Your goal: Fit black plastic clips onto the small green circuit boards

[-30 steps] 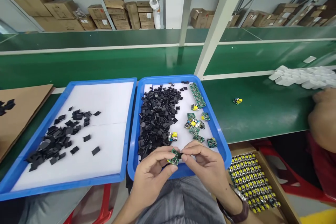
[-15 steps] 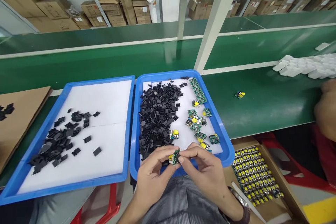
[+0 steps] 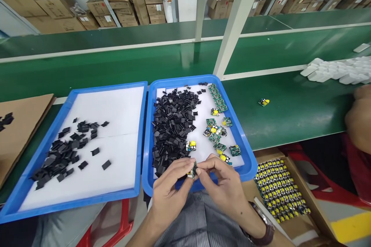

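My left hand [image 3: 172,187] pinches a small circuit board [image 3: 192,172] with a yellow part, held on edge over the near rim of the right blue tray [image 3: 147,142]. My right hand [image 3: 222,183] meets it from the other side, thumb and forefinger closed on a small black piece [image 3: 195,168] against the board's face; the fingers partly hide it. In that tray lies a heap of black pieces [image 3: 172,123]. To the heap's right are several loose circuit boards [image 3: 214,137] and a joined green board panel [image 3: 217,97]. One loose board [image 3: 190,146] sits at the heap's edge.
A second blue tray [image 3: 142,135] with scattered black pieces [image 3: 62,154] is at left, beside cardboard [image 3: 26,123]. A carton [image 3: 321,216] holding rows of boards [image 3: 281,189] is low at right. Another person's arm [image 3: 359,119] is at far right, near white parts [image 3: 339,70]. A post [image 3: 239,23] rises behind.
The board in my left hand has turned, its green face now showing more edge-on. My right fingertips stay against it. The whole view has shifted slightly.
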`<state>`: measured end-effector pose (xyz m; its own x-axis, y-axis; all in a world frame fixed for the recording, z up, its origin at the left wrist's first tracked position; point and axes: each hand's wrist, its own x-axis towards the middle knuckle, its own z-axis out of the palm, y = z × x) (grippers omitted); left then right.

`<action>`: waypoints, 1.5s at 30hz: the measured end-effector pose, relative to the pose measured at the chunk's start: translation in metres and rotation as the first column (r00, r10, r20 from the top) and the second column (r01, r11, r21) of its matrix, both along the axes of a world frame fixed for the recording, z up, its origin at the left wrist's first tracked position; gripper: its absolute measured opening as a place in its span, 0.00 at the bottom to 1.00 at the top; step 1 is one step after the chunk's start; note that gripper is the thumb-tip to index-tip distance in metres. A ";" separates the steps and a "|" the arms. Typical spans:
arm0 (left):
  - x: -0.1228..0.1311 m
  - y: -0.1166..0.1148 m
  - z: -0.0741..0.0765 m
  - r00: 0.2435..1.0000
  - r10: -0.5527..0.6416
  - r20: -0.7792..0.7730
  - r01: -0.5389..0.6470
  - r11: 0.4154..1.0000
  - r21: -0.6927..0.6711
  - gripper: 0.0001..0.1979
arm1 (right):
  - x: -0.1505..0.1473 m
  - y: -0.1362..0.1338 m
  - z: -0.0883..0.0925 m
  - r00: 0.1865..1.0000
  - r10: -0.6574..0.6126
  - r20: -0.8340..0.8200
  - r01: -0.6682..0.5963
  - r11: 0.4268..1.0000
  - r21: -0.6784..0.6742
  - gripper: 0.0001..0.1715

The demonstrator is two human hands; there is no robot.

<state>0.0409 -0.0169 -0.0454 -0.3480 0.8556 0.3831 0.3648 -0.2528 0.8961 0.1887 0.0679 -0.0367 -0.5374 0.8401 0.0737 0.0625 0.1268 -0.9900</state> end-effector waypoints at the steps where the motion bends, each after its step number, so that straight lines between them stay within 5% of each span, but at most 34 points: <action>1: 0.000 0.000 0.000 1.000 -0.001 -0.016 0.001 1.000 0.005 0.25 | 0.000 0.000 0.000 1.000 -0.004 0.008 0.004 1.000 0.021 0.06; 5: 0.001 -0.001 0.003 1.000 0.002 -0.025 -0.002 1.000 -0.002 0.24 | 0.002 0.000 -0.002 1.000 0.004 -0.005 -0.003 0.999 0.036 0.06; 12: 0.000 -0.003 0.008 0.995 0.015 0.097 -0.001 0.990 -0.142 0.20 | 0.004 0.001 -0.002 0.974 0.058 -0.218 -0.089 0.987 -0.134 0.06; 26: -0.009 -0.005 0.004 0.996 -0.092 0.013 0.093 0.986 -0.141 0.22 | 0.008 -0.004 -0.006 0.994 0.024 -0.110 -0.016 0.997 0.073 0.09; 34: -0.011 0.001 0.008 0.986 -0.138 -0.088 0.131 0.988 -0.086 0.23 | 0.012 0.000 -0.003 0.998 0.034 -0.044 -0.033 0.999 0.019 0.07; 39: -0.008 0.001 0.010 0.992 -0.113 -0.056 0.108 0.990 -0.090 0.23 | 0.010 -0.001 -0.003 0.995 0.041 -0.092 -0.044 0.999 -0.030 0.05; 45: -0.006 -0.001 0.009 0.998 -0.044 0.053 0.049 0.993 -0.107 0.22 | -0.004 -0.010 -0.001 0.988 -0.069 -0.138 0.081 0.993 0.088 0.09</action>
<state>0.0346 -0.0184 -0.0368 -0.3236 0.9066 0.2708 0.3088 -0.1693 0.9359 0.1851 0.0582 -0.0379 -0.4529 0.8638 0.2205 -0.0574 0.2186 -0.9741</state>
